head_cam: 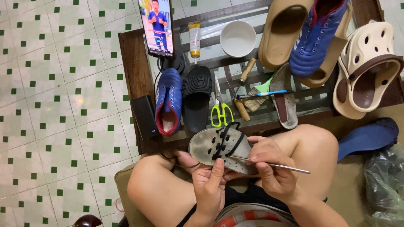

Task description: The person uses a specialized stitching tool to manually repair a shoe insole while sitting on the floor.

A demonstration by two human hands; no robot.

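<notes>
Over the person's lap, the left hand [210,185] grips a worn grey insole [219,149], fingers wrapped under its edge, while the right hand [271,168] pinches a thin metal awl [269,164] whose tip meets the black cord [225,138]. Several holes are already laced; more stand empty. Beyond, on the counter [134,71], lie yellow scissors [221,111] and a blue shoe [169,101].

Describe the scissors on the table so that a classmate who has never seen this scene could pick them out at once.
Start at the glass-topped table. Near its front edge, between the black sandal and a wooden-handled tool, lie the scissors. Their bright yellow-green handles match nothing beside them.
</notes>
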